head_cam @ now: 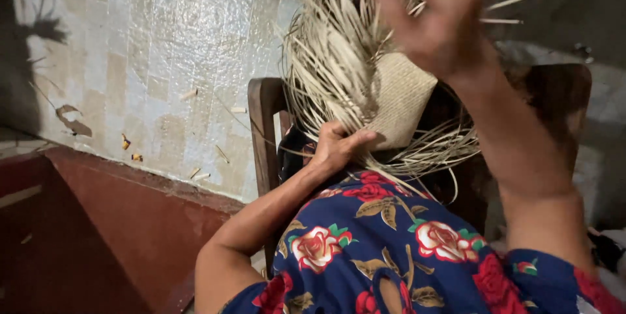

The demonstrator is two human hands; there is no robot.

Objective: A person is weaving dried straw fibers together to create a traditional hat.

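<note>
A partly woven straw piece (398, 99), with a tight pale woven patch and many loose straw strands fanning up and out, rests over my lap. My left hand (336, 148) grips the lower edge of the weave where the strands gather. My right hand (437, 20) is raised high above it, blurred, fingers spread among the upper loose strands; whether it pinches a strand is unclear. My lap is covered by a blue floral dress (385, 242) with red roses.
A dark wooden chair (264, 125) stands just behind the weave. The floor is pale patterned tile (150, 46) with scattered straw scraps, edged by a red-brown step (124, 216) at left.
</note>
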